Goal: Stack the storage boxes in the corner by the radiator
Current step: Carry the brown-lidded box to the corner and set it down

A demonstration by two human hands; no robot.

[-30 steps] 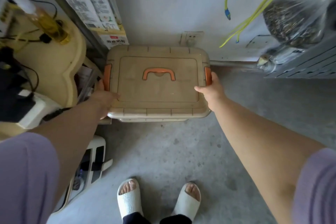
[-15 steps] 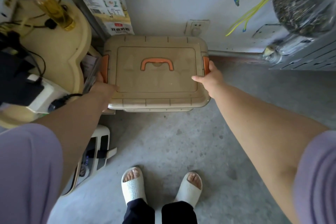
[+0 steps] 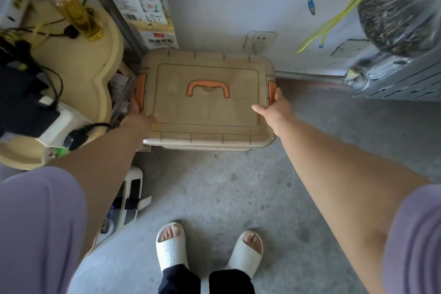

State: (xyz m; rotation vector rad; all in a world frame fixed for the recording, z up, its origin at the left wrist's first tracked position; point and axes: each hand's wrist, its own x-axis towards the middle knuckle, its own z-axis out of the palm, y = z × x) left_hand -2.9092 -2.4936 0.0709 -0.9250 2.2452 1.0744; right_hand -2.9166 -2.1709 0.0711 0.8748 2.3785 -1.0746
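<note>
A beige storage box [image 3: 205,131] with an orange lid handle [image 3: 208,87] and orange side latches sits close to the wall in the corner. A second beige edge shows just under its front rim, so it seems to rest on another box. My left hand [image 3: 138,117] grips its left side by the latch, thumb on the lid. On the opposite side my right hand [image 3: 276,108] holds the right edge below the orange latch. The grey radiator [image 3: 405,81] stands to the right along the wall.
A cream round table [image 3: 78,74] with cables, a power strip and an oil bottle crowds the left. Cartons [image 3: 143,0] lean in the back corner. A wall socket [image 3: 259,40] is behind the box. A white appliance [image 3: 126,200] lies on the floor left of my feet.
The box and both hands have shifted a little further from me toward the wall, and sit slightly lower. My grip on both sides is unchanged.
</note>
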